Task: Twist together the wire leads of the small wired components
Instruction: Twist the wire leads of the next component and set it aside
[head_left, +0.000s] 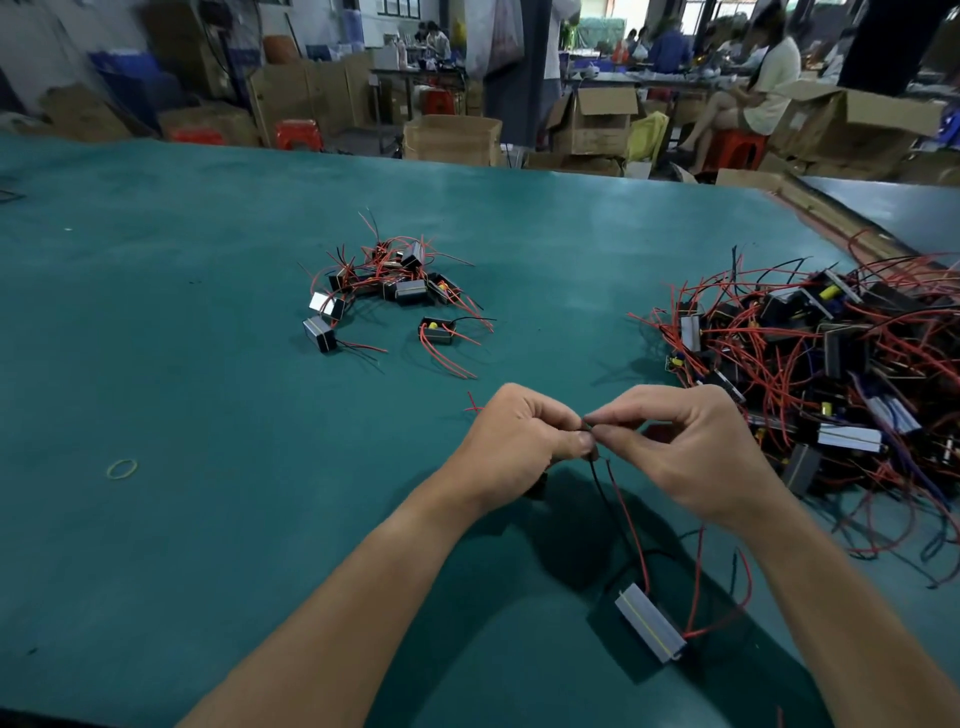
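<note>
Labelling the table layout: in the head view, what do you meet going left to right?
rubber band → small pile of wired parts → left hand → right hand, both pinching the wire leads → big pile of wired parts

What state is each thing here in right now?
Left hand: pinching the lead ends.
Right hand: pinching the same lead ends.
Near component: its leads run up to the hands.
Small pile: loose on table.
Large pile: tangled, at right.
Rubber band: lying flat, untouched.
</note>
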